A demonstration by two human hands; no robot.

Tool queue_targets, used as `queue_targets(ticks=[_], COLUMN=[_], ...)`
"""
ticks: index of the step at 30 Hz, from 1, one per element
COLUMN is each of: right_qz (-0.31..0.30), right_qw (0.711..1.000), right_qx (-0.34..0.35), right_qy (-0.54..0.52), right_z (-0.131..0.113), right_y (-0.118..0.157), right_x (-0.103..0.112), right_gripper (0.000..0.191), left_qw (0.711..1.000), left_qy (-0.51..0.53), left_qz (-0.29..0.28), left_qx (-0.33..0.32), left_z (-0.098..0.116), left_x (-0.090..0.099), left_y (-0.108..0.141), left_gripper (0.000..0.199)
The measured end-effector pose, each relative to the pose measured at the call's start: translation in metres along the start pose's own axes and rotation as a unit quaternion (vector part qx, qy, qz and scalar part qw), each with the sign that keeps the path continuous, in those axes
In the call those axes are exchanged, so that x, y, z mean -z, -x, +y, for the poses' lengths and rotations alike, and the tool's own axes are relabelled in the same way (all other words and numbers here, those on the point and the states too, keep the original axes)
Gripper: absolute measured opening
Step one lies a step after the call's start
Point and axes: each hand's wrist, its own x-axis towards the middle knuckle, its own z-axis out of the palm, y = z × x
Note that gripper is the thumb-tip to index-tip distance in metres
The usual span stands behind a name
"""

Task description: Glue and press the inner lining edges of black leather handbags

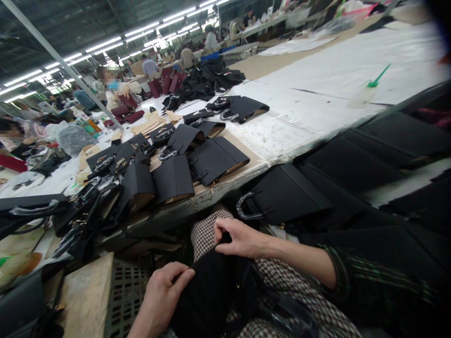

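Note:
A black piece (206, 291), seemingly fabric or a bag, lies across my lap over checked cloth. My left hand (164, 291) pinches its upper left edge between thumb and fingers. At its upper right edge, my right hand (239, 238) has thumb and forefinger closed on the same dark material. The lower part of the piece merges with other dark items on my lap, where a plastic-wrapped handle (285, 310) shows. Just beyond my right hand is a black bag (287, 192) with a plastic-wrapped handle.
Black bags (172, 178) crowd the near edge of the white table (317, 103). A bottle with a green nozzle (366, 91) stands further right. More black bags (352, 159) are stacked at right. A crate (127, 295) sits at lower left. People work in the background.

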Motion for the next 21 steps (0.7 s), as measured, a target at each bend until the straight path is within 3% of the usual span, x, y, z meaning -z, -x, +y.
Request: queue_targets(ticks=[5, 8, 12, 15, 16, 19, 21], right_qz=[-0.004, -0.009, -0.005, -0.013, -0.024, -0.032, 0.023], right_qw=[1.0, 1.0, 1.0, 1.0, 1.0, 0.999, 0.997], right_qx=[0.006, -0.002, 0.002, 0.005, 0.004, -0.007, -0.009], right_qy=[-0.008, -0.006, 0.013, 0.016, 0.013, 0.018, 0.067], right_z=[-0.002, -0.005, -0.008, -0.009, -0.01, -0.019, -0.031], right_y=[-0.002, -0.003, -0.007, -0.01, -0.009, 0.005, 0.024], right_x=[-0.001, -0.003, -0.008, -0.008, -0.007, 0.004, 0.01], right_gripper=[0.022, 0.022, 0.02, 0.02, 0.02, 0.017, 0.034], left_qw=[0.992, 0.98, 0.995, 0.999, 0.999, 0.999, 0.998], left_qy=[0.103, 0.164, 0.08, 0.04, 0.013, -0.043, -0.054], left_qz=[-0.002, -0.046, -0.022, -0.012, 0.003, 0.029, 0.041], left_qx=[0.07, 0.104, 0.048, -0.03, -0.029, -0.011, -0.001], left_z=[-0.031, -0.032, 0.005, 0.041, 0.05, 0.061, 0.059], left_x=[0.012, 0.024, 0.022, 0.0, -0.009, -0.026, -0.028], left_y=[0.029, 0.033, 0.017, -0.009, -0.017, -0.036, -0.041], left_gripper=[0.031, 0.033, 0.036, 0.032, 0.025, 0.016, 0.013])
